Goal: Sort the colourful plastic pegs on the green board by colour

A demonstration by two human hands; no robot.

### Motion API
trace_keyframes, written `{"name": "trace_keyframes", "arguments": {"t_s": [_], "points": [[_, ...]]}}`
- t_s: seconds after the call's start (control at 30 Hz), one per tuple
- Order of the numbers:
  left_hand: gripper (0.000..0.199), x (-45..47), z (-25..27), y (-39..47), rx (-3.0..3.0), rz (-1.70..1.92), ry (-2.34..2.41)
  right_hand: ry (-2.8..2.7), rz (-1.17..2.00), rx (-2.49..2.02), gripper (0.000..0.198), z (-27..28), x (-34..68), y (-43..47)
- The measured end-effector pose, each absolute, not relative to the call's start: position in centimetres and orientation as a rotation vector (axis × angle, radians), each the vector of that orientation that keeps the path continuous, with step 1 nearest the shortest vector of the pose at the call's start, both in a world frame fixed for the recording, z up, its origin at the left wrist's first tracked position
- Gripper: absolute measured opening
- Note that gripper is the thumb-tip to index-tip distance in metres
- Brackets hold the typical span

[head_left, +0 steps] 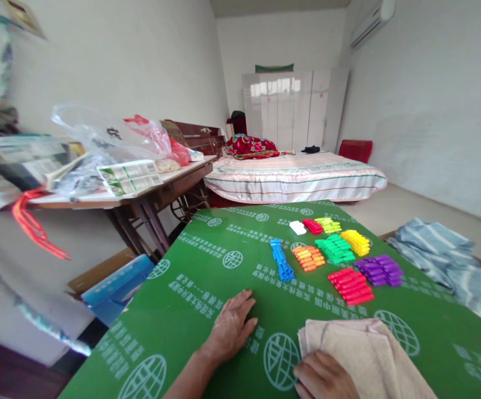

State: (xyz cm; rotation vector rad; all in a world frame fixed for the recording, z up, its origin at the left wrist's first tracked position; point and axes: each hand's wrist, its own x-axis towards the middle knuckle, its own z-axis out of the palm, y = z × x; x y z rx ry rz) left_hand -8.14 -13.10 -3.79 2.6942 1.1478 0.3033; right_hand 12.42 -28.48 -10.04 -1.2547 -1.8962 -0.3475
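My left hand [231, 326] lies on the green board [207, 266], fingers stretched out and nothing in them. At the bottom, my right hand [324, 377] has its fingers curled over the edge of a folded beige cloth [361, 343]. Beyond the hands, small plastic sticks lie sorted by colour: a blue pile [281, 260], an orange pile [308, 257], a red pile [351, 285], a purple pile [379, 270], a green pile [334, 249] and a yellow pile [355, 243]. Smaller white [297, 227], dark red [312, 226] and yellow-green [328, 224] groups sit farther back.
To the left stands a side table [182, 174] with plastic bags [107, 133] and boxes [132, 176]. A blue box [118, 288] is below it. Past the board is a bed [294, 177]. Blue-striped fabric [440, 255] lies beyond the board's right edge.
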Motion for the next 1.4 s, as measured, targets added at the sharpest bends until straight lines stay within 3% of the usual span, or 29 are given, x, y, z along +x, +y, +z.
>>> {"name": "trace_keyframes", "arguments": {"t_s": [0.33, 0.87, 1.4], "points": [[0.041, -8.3, -5.0, -13.3, 2.759, 0.482, 1.131, -1.925, -0.319, -1.258, 0.017, -7.9, 12.3, -28.7], [0.039, -8.3, -5.2, -13.4, 2.751, 0.557, 1.127, -1.847, -0.285, -1.306, 0.022, -10.3, 11.9, -28.3], [0.038, -8.1, -4.9, -13.5, 2.743, 0.539, 1.133, -1.940, -0.245, -1.361, 0.013, -9.9, 12.3, -28.5]]}}
